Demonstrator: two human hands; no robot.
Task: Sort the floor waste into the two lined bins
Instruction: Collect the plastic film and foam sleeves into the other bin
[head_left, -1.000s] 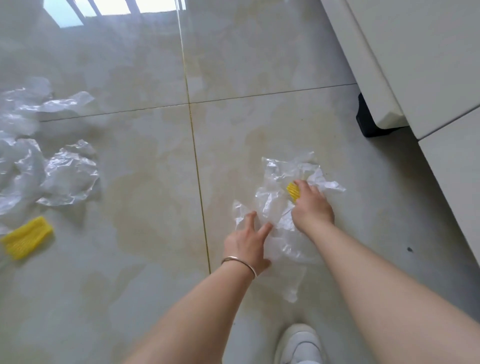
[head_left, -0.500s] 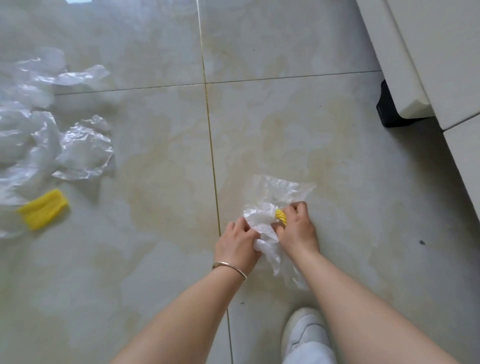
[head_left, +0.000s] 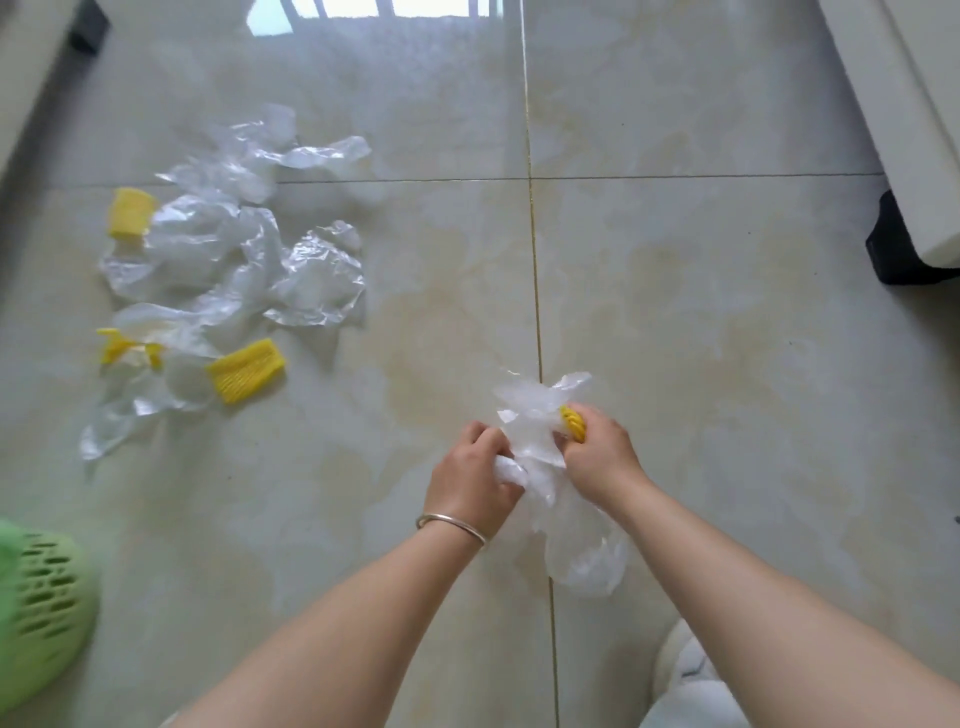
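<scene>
A crumpled clear plastic bag (head_left: 535, 431) is lifted off the tiled floor between both hands, its loose end (head_left: 587, 561) hanging down. My left hand (head_left: 475, 478) grips its left side. My right hand (head_left: 600, 452) grips its right side together with a small yellow foam net (head_left: 572, 422). At the left, several more clear plastic bags (head_left: 228, 249) lie in a pile on the floor, with yellow foam nets (head_left: 245, 370) among them. The green perforated bin (head_left: 41, 608) shows at the bottom left edge.
White furniture (head_left: 904, 119) with a black foot (head_left: 898, 249) stands at the right. Another dark furniture foot (head_left: 88, 26) sits at the top left. My white shoe (head_left: 691, 670) is at the bottom right. Glossy tiles lie between the pile and my hands.
Both hands gathered the flat plastic bag and yellow net off the floor and bunched them up. The view swung left, bringing the waste pile and the green bin into sight.
</scene>
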